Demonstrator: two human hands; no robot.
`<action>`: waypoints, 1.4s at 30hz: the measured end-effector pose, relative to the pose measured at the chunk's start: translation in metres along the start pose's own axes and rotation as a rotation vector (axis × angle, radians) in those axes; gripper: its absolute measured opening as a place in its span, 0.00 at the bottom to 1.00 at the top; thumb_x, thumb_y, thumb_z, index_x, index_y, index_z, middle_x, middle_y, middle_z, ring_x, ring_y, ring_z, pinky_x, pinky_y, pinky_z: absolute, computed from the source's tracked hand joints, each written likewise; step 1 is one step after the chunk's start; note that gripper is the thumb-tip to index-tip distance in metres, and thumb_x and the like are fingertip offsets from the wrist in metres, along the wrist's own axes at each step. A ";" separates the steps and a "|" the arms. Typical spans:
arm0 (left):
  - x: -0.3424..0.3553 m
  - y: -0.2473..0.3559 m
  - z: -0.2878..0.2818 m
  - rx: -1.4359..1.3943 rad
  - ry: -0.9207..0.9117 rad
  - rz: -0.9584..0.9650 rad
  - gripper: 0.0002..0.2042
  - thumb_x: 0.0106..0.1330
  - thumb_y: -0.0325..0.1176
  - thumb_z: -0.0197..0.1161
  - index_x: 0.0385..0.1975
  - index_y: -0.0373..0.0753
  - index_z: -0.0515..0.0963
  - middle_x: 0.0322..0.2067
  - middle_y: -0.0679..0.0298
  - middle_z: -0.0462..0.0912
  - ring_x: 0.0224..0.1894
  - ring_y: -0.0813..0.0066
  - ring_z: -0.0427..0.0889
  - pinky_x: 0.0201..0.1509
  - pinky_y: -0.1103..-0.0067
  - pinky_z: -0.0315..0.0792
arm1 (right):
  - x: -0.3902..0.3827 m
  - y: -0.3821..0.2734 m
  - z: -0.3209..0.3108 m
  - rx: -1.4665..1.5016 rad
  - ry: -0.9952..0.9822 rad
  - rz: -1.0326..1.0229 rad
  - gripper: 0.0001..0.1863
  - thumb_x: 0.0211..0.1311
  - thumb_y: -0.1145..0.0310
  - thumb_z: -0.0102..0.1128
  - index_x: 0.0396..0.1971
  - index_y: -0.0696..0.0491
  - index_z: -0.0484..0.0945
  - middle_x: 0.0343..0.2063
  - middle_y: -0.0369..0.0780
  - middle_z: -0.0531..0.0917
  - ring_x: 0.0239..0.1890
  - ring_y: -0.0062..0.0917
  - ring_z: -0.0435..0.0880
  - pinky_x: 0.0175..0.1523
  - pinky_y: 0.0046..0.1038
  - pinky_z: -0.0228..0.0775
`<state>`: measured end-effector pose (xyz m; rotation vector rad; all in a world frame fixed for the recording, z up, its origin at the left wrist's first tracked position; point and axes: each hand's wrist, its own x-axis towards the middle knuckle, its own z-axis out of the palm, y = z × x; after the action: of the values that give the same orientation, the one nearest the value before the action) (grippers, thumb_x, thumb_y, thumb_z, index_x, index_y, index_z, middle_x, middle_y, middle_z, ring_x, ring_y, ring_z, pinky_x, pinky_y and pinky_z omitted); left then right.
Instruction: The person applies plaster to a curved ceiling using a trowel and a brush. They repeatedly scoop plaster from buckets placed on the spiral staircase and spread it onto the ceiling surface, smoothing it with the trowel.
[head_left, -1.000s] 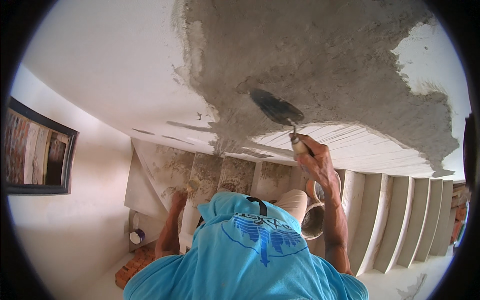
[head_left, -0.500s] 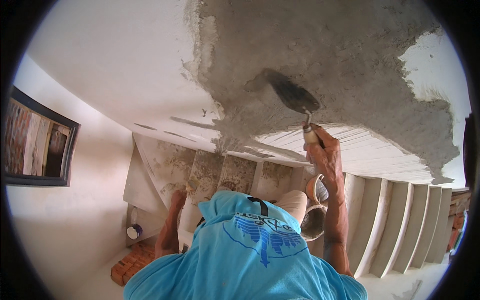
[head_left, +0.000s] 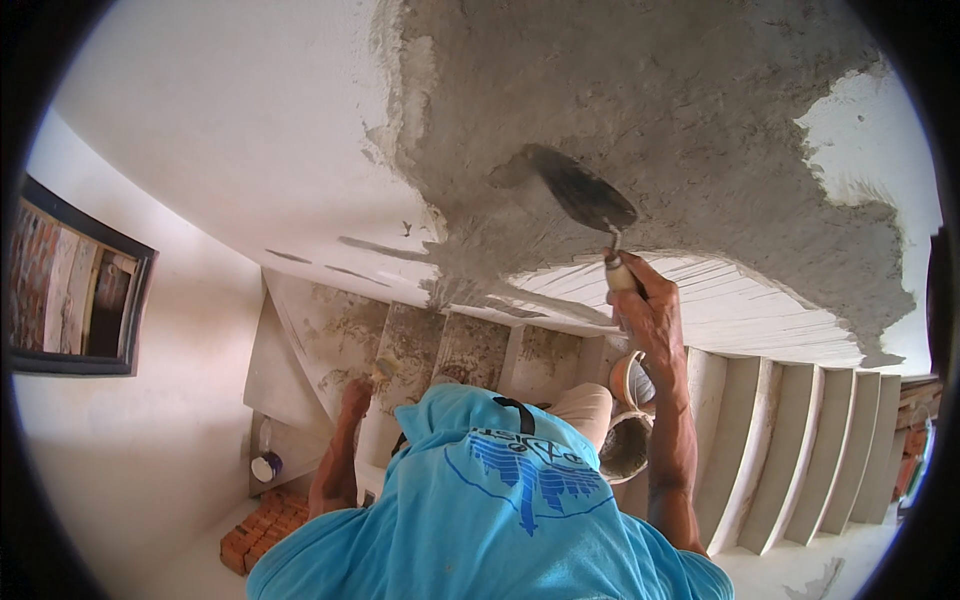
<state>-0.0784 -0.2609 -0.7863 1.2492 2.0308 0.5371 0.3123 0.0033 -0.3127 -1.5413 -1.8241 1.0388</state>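
Note:
My right hand (head_left: 650, 300) is wrapped round the pale handle of a pointed trowel (head_left: 582, 190). The trowel's dark blade lies against wet grey mortar (head_left: 690, 110) spread over the white wall, its tip pointing up and left. Below the blade, a bare white patch with scratch lines (head_left: 700, 295) borders the mortar. Lower down on the left, my left hand (head_left: 356, 397) is closed on a small brush-like tool (head_left: 383, 369) with a pale yellowish end, held above the stained steps. Its exact kind is hard to make out.
Beside my right forearm stand a bucket of mortar (head_left: 628, 447) and another round container (head_left: 632, 380). Stairs (head_left: 765, 450) run off to the right, with mortar-stained steps (head_left: 400, 345) to the left. Stacked bricks (head_left: 265, 530), a small tub (head_left: 266, 466) and a dark-framed window (head_left: 80, 280) are on the left.
The trowel blade has shifted very slightly down and to the left on the mortar. My left hand and its tool stay almost where they were.

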 end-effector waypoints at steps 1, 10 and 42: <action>0.000 -0.004 -0.003 -0.085 -0.053 -0.016 0.17 0.71 0.41 0.52 0.29 0.32 0.79 0.21 0.46 0.78 0.23 0.48 0.79 0.28 0.60 0.73 | -0.005 -0.003 -0.004 0.018 0.016 0.016 0.28 0.52 0.77 0.56 0.57 0.58 0.78 0.24 0.38 0.79 0.23 0.20 0.75 0.31 0.26 0.71; 0.012 -0.034 0.019 -0.032 0.025 0.172 0.24 0.69 0.43 0.56 0.20 0.25 0.76 0.10 0.44 0.74 0.13 0.50 0.79 0.21 0.60 0.73 | 0.003 -0.005 0.007 -0.061 -0.070 0.013 0.28 0.52 0.76 0.57 0.58 0.54 0.79 0.24 0.37 0.79 0.24 0.19 0.75 0.31 0.26 0.70; 0.012 -0.020 -0.005 0.259 -0.094 0.254 0.14 0.68 0.38 0.54 0.27 0.35 0.80 0.28 0.46 0.82 0.36 0.47 0.82 0.41 0.58 0.74 | -0.011 0.008 -0.036 0.202 -0.022 -0.010 0.29 0.49 0.75 0.49 0.56 0.57 0.80 0.22 0.36 0.77 0.22 0.18 0.73 0.30 0.24 0.68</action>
<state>-0.0977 -0.2592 -0.7997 1.6695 1.9190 0.3293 0.3476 0.0012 -0.2981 -1.4041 -1.6824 1.1995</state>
